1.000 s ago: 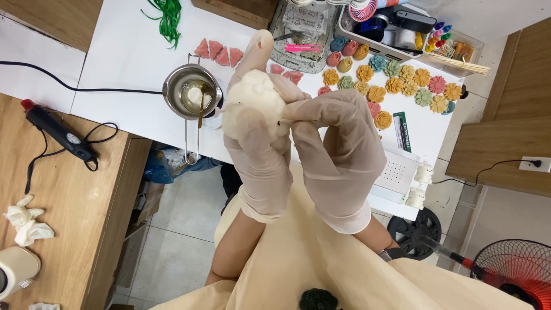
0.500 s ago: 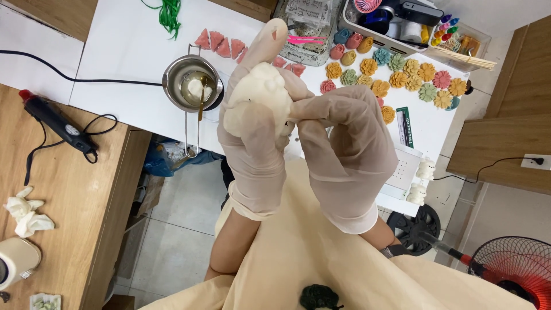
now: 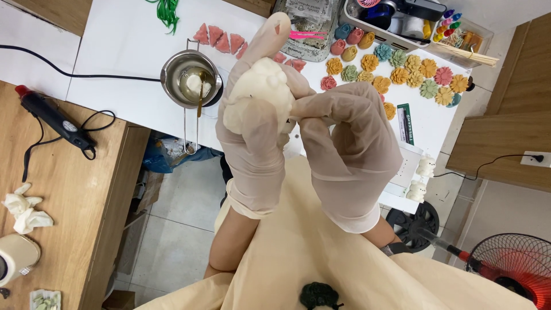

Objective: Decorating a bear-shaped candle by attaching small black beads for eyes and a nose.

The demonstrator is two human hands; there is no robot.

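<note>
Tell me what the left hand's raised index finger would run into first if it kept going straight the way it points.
Probably the clear bag at the white table's far edge. The left hand, holding the white wax figure, points there, though the finger hovers above the table, so depth is unclear.

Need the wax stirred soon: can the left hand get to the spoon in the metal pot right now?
Probably not at once: the left hand is wrapped around the white lump. The path to the spoon in the pot looks unobstructed.

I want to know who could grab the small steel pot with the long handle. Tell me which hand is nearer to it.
Left. The left hand, holding the white wax figure, sits just beside the steel pot; the right hand is farther off, beyond the left.
</note>
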